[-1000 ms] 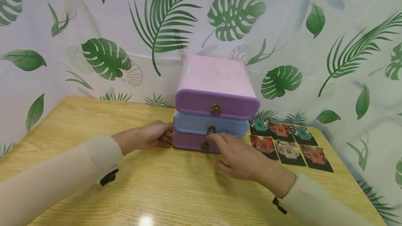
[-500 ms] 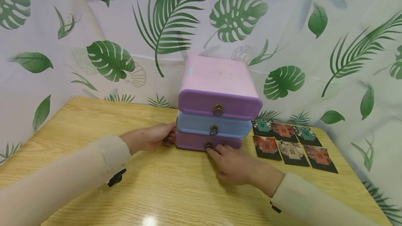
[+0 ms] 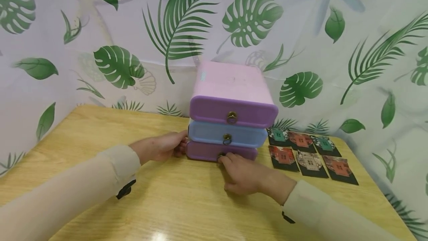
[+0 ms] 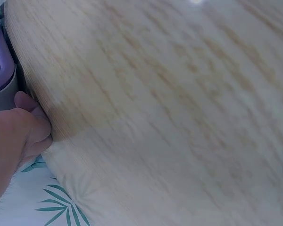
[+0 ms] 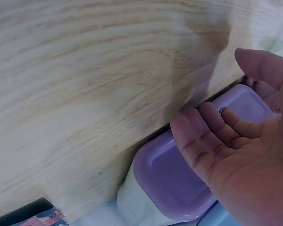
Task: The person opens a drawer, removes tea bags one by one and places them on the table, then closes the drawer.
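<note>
A stack of three small drawer boxes stands against the wall: purple front on top, blue in the middle, purple at the bottom. Each front bears a brass ring pull. My right hand is at the bottom drawer, its index fingertip hooked at the ring pull; the thumb stands apart in the right wrist view. My left hand rests loosely bent against the left side of the lower boxes, its fingertips partly hidden. In the left wrist view that hand is beside the purple box's corner.
Several cards with red, green and beige pictures lie in two rows to the right of the stack. The wooden table meets a leaf-patterned cloth behind and at the sides.
My right hand has come down from near the blue drawer's ring to the bottom drawer's ring. The left hand stays at the stack's side, and the drawers look unmoved.
</note>
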{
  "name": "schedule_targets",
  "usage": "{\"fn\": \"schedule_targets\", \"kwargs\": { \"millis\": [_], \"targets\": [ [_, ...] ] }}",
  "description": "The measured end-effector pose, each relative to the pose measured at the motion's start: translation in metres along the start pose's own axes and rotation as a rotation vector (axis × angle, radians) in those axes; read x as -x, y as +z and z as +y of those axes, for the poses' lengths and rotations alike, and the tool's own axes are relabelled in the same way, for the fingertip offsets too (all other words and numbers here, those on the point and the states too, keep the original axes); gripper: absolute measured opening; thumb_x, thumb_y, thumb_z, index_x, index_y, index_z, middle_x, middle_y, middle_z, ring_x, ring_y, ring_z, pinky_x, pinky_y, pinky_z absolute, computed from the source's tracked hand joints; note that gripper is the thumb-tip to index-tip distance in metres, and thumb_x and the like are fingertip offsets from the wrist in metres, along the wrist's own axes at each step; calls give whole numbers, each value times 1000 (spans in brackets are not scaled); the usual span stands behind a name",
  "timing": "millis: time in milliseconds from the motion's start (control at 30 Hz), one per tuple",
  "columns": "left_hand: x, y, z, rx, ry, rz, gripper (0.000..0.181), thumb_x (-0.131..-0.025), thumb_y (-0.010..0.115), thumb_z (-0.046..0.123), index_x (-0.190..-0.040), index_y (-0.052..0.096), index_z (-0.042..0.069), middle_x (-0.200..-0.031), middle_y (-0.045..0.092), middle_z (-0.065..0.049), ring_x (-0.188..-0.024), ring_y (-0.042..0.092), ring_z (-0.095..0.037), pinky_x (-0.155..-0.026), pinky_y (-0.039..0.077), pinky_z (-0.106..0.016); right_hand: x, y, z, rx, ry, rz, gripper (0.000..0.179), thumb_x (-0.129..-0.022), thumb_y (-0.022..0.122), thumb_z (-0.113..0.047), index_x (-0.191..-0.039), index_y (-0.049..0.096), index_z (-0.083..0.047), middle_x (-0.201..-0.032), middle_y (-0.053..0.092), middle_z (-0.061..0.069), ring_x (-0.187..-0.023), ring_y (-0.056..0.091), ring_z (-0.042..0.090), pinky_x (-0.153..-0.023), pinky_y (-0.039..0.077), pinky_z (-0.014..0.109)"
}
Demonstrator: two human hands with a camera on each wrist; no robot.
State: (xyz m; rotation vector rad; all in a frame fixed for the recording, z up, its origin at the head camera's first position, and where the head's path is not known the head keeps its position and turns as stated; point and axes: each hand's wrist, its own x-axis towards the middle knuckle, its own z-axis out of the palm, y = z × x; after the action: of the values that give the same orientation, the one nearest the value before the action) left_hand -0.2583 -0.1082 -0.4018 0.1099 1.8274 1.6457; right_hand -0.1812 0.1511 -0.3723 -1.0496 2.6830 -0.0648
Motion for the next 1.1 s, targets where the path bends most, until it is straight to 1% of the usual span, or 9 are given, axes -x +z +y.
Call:
{"fn": "schedule_targets", "kwargs": {
  "millis": [167, 333, 467, 533, 667, 867, 967, 1100],
  "targets": [
    [1, 1, -4, -1, -13, -11, 41, -108, 31, 37, -80, 51, 15, -71, 49, 8, -72, 46, -7, -72, 40, -21, -1, 2, 1, -22, -13, -6, 59, -91, 72, -28, -134, 47, 3, -127, 55, 18, -120, 56, 30, -104, 47, 44],
    [1, 2, -8, -9, -6, -19, 42, -108, 32, 38, -78, 50, 16, -72, 49, 8, -72, 46, -7, -71, 39, -21, 0, 4, 0, -45, -23, -18, 55, -91, 72, -27, -132, 49, 2, -127, 56, 15, -121, 57, 29, -104, 47, 43],
    [2, 2, -9, 0, 0, -18, 41, -108, 32, 36, -78, 52, 16, -72, 50, 7, -72, 48, -7, -69, 40, -21, 2, 4, -2, -48, -43, -12, 54, -91, 72, -26, -131, 50, 2, -126, 56, 14, -119, 58, 27, -104, 48, 42],
    [2, 1, -9, 9, -3, -18, 42, -108, 32, 36, -78, 53, 16, -72, 52, 7, -71, 49, -7, -69, 41, -21, 3, 3, -2, -42, -55, -8, 53, -90, 72, -26, -130, 50, 2, -124, 57, 14, -117, 58, 27, -103, 48, 41],
    [0, -1, -6, 22, 4, -37, 42, -107, 33, 34, -75, 54, 15, -70, 52, 7, -69, 49, -7, -68, 42, -21, 4, 1, -3, -25, -76, 6, 54, -89, 73, -25, -128, 51, 3, -122, 57, 15, -115, 58, 27, -102, 48, 41],
    [1, -3, -1, 28, 1, -57, 46, -109, 31, 37, -75, 54, 14, -69, 53, 7, -68, 50, -7, -66, 41, -21, 7, -1, -4, -29, -71, -7, 55, -89, 72, -26, -130, 50, 3, -124, 57, 15, -116, 58, 27, -102, 48, 41],
    [-1, -3, -1, 37, 0, -55, 46, -109, 31, 36, -76, 54, 14, -69, 52, 7, -67, 51, -7, -66, 40, -20, 9, 0, -5, -23, -80, -3, 55, -89, 72, -25, -130, 50, 4, -124, 57, 16, -116, 58, 28, -102, 49, 41],
    [-3, -3, -3, 43, 19, -53, 44, -108, 32, 33, -75, 54, 14, -67, 53, 7, -65, 52, -6, -65, 41, -20, 12, -1, -7, -25, -82, -7, 54, -89, 72, -26, -129, 50, 3, -122, 57, 15, -115, 58, 27, -101, 49, 41]
  ]
}}
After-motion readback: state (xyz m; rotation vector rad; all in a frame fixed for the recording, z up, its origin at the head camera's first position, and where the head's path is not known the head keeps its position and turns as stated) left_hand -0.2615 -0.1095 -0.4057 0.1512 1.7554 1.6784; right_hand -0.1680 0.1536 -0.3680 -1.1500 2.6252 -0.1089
